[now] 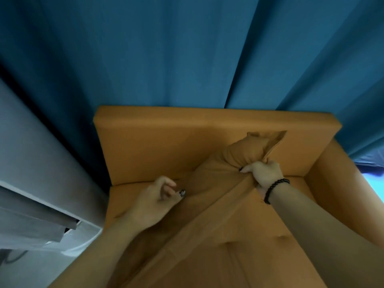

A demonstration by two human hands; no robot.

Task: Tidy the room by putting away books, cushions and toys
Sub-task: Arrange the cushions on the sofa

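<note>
Your left hand (153,201) hovers just above the mustard cushion (209,183), fingers loosely curled, holding nothing. Farther in, your right hand (264,172), a beaded bracelet (275,189) on its wrist, clenches a bunched corner of that cushion, which lies on the sofa (145,142) seat against the backrest; blue curtain (187,48) behind.

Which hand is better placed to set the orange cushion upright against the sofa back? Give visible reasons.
The right hand. It already grips the cushion by a bunched corner near the sofa back. The left hand hovers loosely curled beside the cushion, holding nothing.
</note>
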